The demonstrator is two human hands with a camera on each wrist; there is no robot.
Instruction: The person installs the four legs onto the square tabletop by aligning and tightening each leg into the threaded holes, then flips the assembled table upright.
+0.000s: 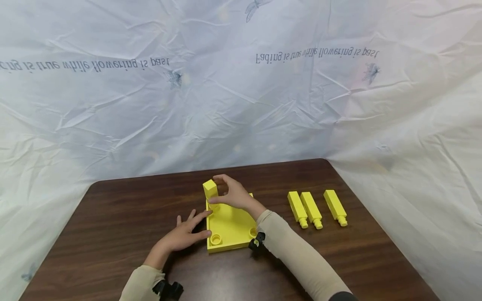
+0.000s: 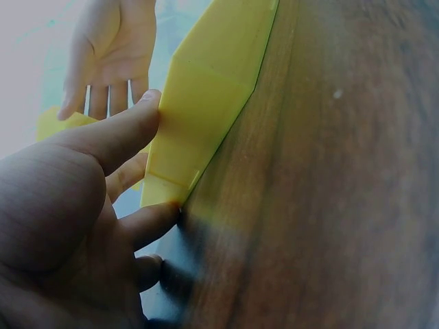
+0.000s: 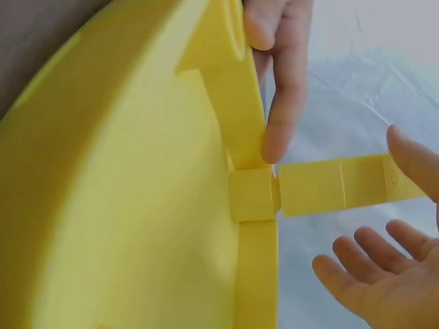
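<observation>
Where the right hand (image 1: 234, 193) works, we find its fingers curved about the upright yellow peg (image 1: 210, 189) without clearly clamping it: the right wrist view shows the thumb (image 3: 413, 154) at the peg's far side and the other fingers (image 3: 357, 267) spread just off it, so we cannot tell whether it grips. That peg stands in the far left corner socket of the yellow base plate (image 1: 231, 225). Our left hand (image 1: 183, 235) lies flat on the table with straight fingers pressed against the plate's left edge, the thumb (image 2: 120, 133) on its side wall. Near the plate's front edge we note two round sockets, one at each front corner. Well to the right of the plate, three loose yellow pegs (image 1: 312, 209) lie on the brown wooden table (image 1: 113, 217), two side by side and the third slightly apart.
</observation>
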